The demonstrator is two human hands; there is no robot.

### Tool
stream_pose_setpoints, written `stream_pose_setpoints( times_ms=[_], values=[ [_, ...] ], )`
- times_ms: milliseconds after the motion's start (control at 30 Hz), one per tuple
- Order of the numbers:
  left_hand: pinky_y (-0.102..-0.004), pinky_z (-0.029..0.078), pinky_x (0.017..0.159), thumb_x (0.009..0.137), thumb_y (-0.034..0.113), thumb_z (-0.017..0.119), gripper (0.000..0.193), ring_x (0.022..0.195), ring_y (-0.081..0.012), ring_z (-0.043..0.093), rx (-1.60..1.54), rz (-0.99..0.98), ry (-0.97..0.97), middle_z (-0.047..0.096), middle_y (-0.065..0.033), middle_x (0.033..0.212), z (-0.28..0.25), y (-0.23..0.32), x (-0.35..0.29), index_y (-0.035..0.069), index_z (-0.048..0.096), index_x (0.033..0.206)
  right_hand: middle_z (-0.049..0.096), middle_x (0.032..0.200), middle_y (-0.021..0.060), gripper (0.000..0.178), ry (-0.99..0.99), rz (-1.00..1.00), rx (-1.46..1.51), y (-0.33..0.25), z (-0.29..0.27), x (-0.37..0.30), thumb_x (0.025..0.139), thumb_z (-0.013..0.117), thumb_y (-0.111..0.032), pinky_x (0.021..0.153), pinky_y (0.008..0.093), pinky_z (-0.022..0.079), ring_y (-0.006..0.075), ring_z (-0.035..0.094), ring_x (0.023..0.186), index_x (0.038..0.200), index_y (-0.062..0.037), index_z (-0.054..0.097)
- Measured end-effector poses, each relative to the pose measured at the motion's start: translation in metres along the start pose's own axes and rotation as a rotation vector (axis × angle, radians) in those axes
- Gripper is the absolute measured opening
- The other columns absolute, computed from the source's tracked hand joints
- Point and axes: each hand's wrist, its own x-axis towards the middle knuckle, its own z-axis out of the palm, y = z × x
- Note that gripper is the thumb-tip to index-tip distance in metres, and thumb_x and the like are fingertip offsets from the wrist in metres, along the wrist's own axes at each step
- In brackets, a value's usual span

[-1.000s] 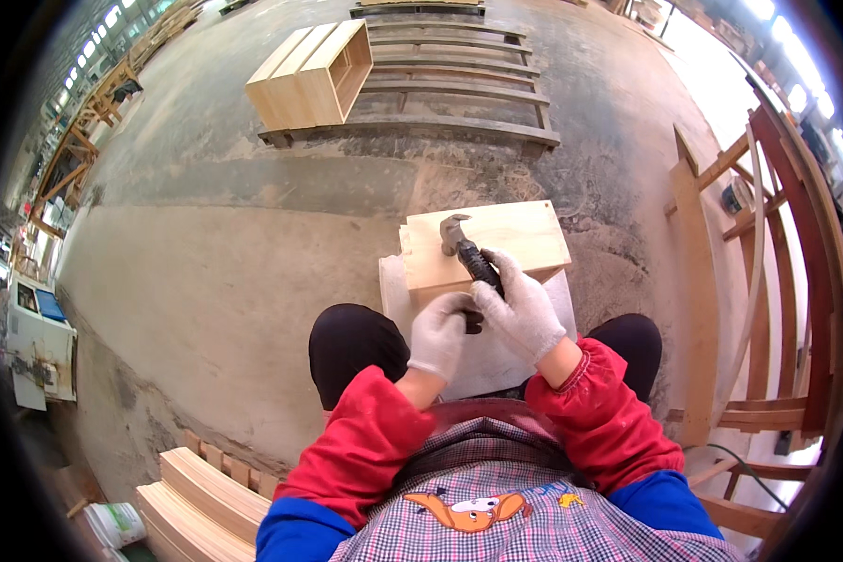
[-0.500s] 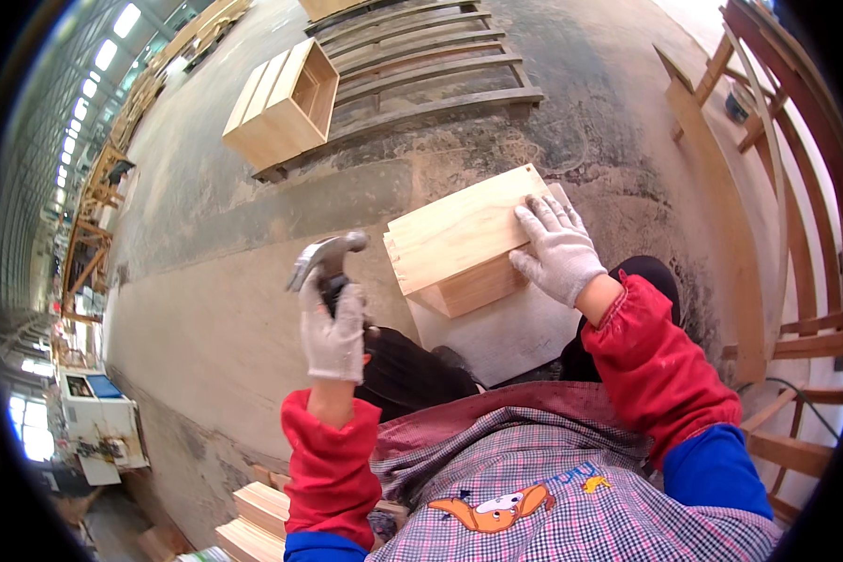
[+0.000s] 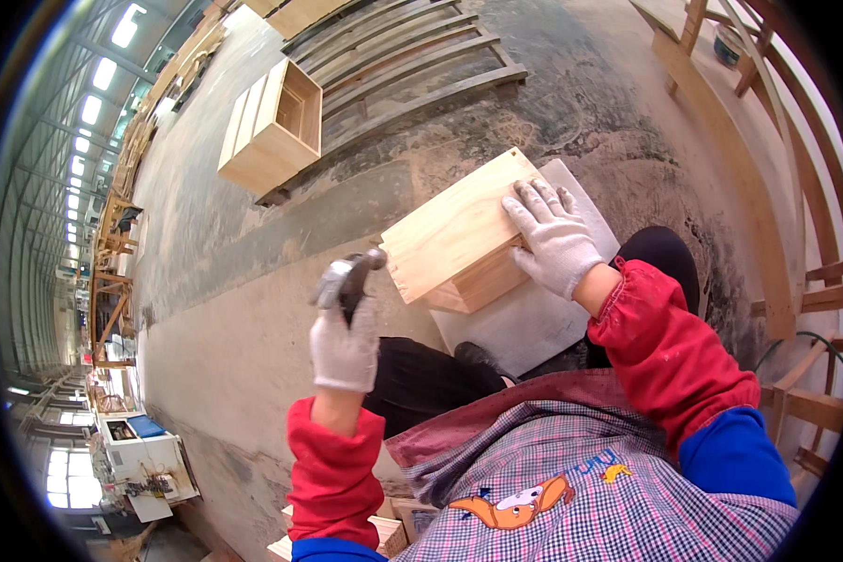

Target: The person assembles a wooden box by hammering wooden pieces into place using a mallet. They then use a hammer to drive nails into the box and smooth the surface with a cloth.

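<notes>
My left hand (image 3: 344, 348), in a pale work glove, is closed around the dark handle of a claw hammer (image 3: 354, 274). The hammer's metal head is raised just off the left end of a light wooden box (image 3: 459, 225), a small gap showing between them. Finger joints run along that end of the box. On the box's right part lies my gloved right hand (image 3: 559, 242), fingers stretched out over the top panel and thumb by the near edge. Beneath the box is a pale flat slab (image 3: 520, 330) between my knees.
Another wooden box (image 3: 270, 129), with its cavity showing, sits by a slatted pallet (image 3: 412, 92) farther off. A wooden frame (image 3: 721, 140) stands along the right side. Cut wood pieces (image 3: 384, 534) lie low beside my left arm. A white machine (image 3: 145, 464) is at far left.
My left hand has brought the hammer rightward, closer to the box's left end. My right hand stays on the box. The whole view has shifted slightly.
</notes>
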Motion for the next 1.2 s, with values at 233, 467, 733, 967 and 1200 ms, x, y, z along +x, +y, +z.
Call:
stream_pose_setpoints(
  times_ms=[233, 467, 733, 967, 1200],
  values=[
    [-0.0318, 0.051, 0.061, 0.097, 0.026, 0.061, 0.034, 0.065, -0.0132, 0.061, -0.039, -0.017, -0.095, 0.066, -0.0058, 0.080, 0.002, 0.006, 0.030, 0.012, 0.057, 0.128, 0.042, 0.150, 0.0194, 0.065, 0.040, -0.001, 0.033, 0.006, 0.004, -0.001, 0.081, 0.068, -0.024, 0.118, 0.0551, 0.022, 0.0375, 0.033, 0.144, 0.141, -0.0085, 0.050],
    [-0.0263, 0.039, 0.041, 0.094, 0.027, 0.063, 0.039, 0.046, -0.0085, 0.045, 0.156, 0.070, -0.065, 0.055, -0.0019, 0.073, 0.013, -0.047, 0.045, 0.010, 0.057, 0.129, 0.043, 0.149, 0.0190, 0.065, 0.067, -0.005, 0.034, 0.003, 0.003, 0.003, 0.080, 0.068, -0.023, 0.118, 0.0559, 0.023, 0.0378, 0.034, 0.143, 0.141, -0.0087, 0.050],
    [-0.0312, 0.051, 0.061, 0.093, 0.027, 0.063, 0.043, 0.065, -0.0162, 0.064, 0.247, -0.057, -0.069, 0.067, -0.0092, 0.087, 0.008, -0.035, 0.057, 0.008, 0.054, 0.130, 0.044, 0.149, 0.0183, 0.066, 0.065, 0.002, 0.044, 0.000, 0.007, 0.002, 0.079, 0.068, -0.021, 0.117, 0.0562, 0.023, 0.0374, 0.034, 0.143, 0.141, -0.0087, 0.049],
    [-0.0271, 0.041, 0.036, 0.095, 0.023, 0.060, 0.031, 0.043, -0.0097, 0.047, -0.247, -0.147, 0.065, 0.052, -0.0011, 0.068, 0.005, 0.000, 0.059, 0.010, 0.057, 0.123, 0.044, 0.149, 0.0184, 0.067, 0.073, 0.036, 0.056, 0.004, 0.008, 0.002, 0.076, 0.068, -0.017, 0.117, 0.0561, 0.024, 0.0377, 0.034, 0.143, 0.140, -0.0082, 0.050],
    [-0.0271, 0.038, 0.034, 0.095, 0.027, 0.061, 0.032, 0.042, -0.0100, 0.045, 0.033, -0.142, -0.092, 0.048, 0.0003, 0.066, -0.001, -0.009, 0.084, 0.009, 0.055, 0.121, 0.044, 0.149, 0.0181, 0.065, 0.077, 0.022, 0.036, 0.004, 0.009, 0.004, 0.077, 0.068, -0.017, 0.116, 0.0566, 0.025, 0.0368, 0.036, 0.142, 0.140, -0.0091, 0.051]
  ],
)
